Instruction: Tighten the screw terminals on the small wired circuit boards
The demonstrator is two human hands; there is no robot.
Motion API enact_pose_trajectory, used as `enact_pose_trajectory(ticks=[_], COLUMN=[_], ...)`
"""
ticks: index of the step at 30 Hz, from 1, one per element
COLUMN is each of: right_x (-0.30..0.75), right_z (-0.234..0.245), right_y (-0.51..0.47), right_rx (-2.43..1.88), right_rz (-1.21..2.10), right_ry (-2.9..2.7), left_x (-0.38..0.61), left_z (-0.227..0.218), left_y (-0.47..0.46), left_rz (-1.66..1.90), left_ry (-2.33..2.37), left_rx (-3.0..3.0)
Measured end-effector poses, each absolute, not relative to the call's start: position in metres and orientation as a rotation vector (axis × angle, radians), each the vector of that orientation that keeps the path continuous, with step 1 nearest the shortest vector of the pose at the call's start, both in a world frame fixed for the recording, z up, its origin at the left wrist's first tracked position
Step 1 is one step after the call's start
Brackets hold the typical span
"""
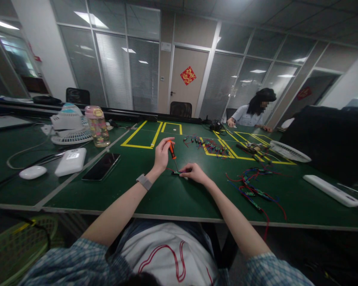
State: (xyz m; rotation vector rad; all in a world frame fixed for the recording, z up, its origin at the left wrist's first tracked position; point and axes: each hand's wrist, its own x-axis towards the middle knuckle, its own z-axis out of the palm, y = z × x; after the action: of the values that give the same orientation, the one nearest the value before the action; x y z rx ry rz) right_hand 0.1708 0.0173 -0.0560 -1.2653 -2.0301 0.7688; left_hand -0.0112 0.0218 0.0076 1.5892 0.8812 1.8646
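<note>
My left hand is closed round an orange and black screwdriver, held upright with its shaft pointing down. The screwdriver's tip meets a small green circuit board on the table, or hangs just above it; I cannot tell which. My right hand pinches the right end of that board, hiding part of it under the fingers. A thin red wire runs out from the board's left side.
Wired circuit boards lie right of my right arm, with a row of small wired parts behind. On the left are a phone, a power bank, a bottle and a fan. A person sits across the table.
</note>
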Motion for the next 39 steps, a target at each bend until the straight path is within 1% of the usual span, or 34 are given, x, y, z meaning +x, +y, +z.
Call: enact_pose_trajectory(ticks=[6, 15, 20, 26, 31, 39], right_x=[0.1709, 0.1704, 0.1702, 0.1698, 0.1701, 0.1699], right_z=[-0.0554, -0.0547, -0.0553, -0.0538, -0.0556, -0.0542], right_y=[0.0167, 0.0157, 0.0161, 0.0157, 0.0168, 0.0156], right_rx=[-1.249, -1.255, -1.242, -1.256, -1.264, -1.258], right_rz=[0.744, 0.790, 0.788, 0.751, 0.786, 0.771], right_ry=[-2.033, -2.022, -2.014, -2.018, -2.012, -2.016], left_x=[-0.0114, -0.0131, -0.0111, -0.0110, -0.0117, -0.0085], left_z=[0.0066, 0.0112, 0.0100, 0.0085, 0.0089, 0.0070], left_y=[0.0204, 0.0172, 0.0145, 0.0157, 0.0183, 0.0157], left_rz=[1.960, 1.872, 1.927, 1.891, 1.885, 1.962], left_ry=[0.934, 0.905, 0.931, 0.906, 0.884, 0.931], left_rx=[1.625, 1.593, 1.643, 1.663, 1.599, 1.658])
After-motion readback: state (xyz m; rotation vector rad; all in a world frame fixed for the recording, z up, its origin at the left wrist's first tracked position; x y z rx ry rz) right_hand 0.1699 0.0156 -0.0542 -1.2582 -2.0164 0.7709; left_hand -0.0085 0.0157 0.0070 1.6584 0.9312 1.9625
